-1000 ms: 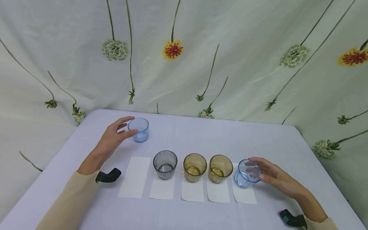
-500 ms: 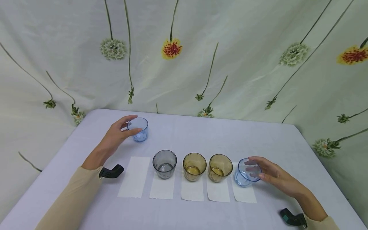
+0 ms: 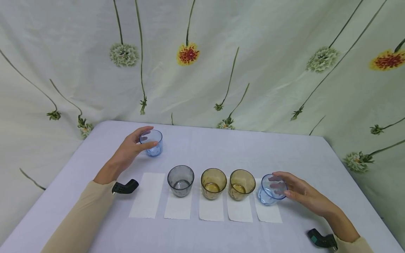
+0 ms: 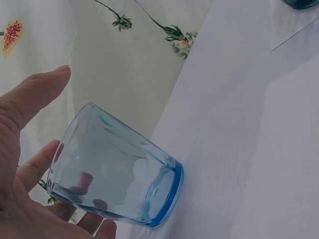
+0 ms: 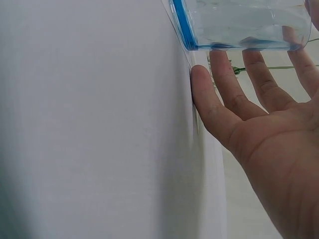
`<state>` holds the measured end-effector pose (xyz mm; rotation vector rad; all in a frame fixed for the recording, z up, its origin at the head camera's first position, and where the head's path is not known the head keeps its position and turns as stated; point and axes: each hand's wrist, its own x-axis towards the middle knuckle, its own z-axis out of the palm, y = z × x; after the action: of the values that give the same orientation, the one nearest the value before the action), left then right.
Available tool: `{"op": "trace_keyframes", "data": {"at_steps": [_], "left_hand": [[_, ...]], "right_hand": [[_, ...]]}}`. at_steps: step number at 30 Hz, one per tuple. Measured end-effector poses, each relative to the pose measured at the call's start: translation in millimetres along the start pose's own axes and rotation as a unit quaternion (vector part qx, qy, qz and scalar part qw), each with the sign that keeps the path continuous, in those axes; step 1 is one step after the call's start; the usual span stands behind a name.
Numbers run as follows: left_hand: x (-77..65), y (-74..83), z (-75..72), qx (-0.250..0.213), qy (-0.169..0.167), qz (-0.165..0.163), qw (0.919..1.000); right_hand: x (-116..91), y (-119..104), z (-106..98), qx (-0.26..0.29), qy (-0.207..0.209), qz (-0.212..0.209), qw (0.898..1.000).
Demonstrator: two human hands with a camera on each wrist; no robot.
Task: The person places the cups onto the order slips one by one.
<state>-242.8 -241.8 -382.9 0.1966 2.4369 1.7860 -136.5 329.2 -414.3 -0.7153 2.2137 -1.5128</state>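
At the back left of the table, my left hand (image 3: 128,151) reaches round a blue glass (image 3: 155,149). Its thumb stands apart from the glass in the left wrist view, with the other fingers (image 4: 37,167) along the far side, partly seen through it. On the right, my right hand (image 3: 303,195) is at a second blue glass (image 3: 265,197) on a white paper strip. Its fingers (image 5: 232,89) extend behind that glass, the thumb near the rim. Whether these fingertips press on the glass is hard to tell. Both glasses stand upright.
A grey glass (image 3: 181,189) and two amber glasses (image 3: 212,193) stand in a row, each on a paper strip. A bare paper strip (image 3: 147,196) lies left of them. Behind the white-covered table (image 3: 221,147) hangs a flowered cloth (image 3: 262,42).
My left hand has moved slightly right and further round the back blue glass. The right hand and the other glasses have stayed in place.
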Motion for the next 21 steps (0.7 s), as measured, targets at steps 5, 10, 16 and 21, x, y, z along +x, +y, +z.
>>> {"op": "trace_keyframes", "data": {"at_steps": [5, 10, 16, 21], "left_hand": [[2.8, -2.7, 2.7, -0.008, -0.005, -0.002, 0.9999], [4.1, -3.5, 4.1, -0.011, -0.007, -0.001, 0.9999], [3.9, -2.7, 5.4, -0.01, -0.009, -0.007, 0.9999], [5.0, -3.5, 6.1, -0.009, -0.011, -0.012, 0.9998]], "right_hand": [[0.1, 0.1, 0.2, 0.001, -0.001, -0.003, 1.0], [0.3, -0.5, 0.4, 0.0, 0.0, -0.003, 1.0], [0.3, -0.4, 0.6, -0.003, 0.003, -0.002, 1.0], [0.2, -0.4, 0.6, -0.007, 0.006, -0.002, 1.0]]}}
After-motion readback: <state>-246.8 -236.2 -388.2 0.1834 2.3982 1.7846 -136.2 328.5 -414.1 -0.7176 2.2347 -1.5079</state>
